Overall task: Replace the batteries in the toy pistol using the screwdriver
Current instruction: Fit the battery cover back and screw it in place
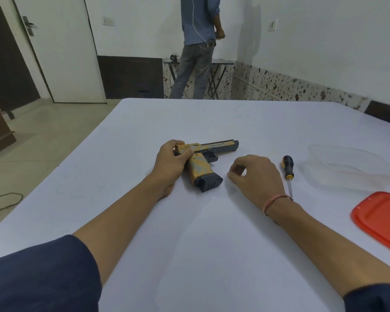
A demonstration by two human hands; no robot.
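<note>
While the left hand (169,163) pins the toy pistol (208,158) by its rear on the table (212,244), I'd have the curled right hand (254,176), pinching something or nothing, I can't tell, take the screwdriver (287,166) just beside it.

A: Premises, type?

B: Plain indoor room; home or office, cannot tell.

A: Evidence?

B: White door (61,64); wall switch (108,21); speckled stone skirting (279,85); pale tiled floor (32,143); small folding table (223,61); white-covered worktable (189,244).
</note>
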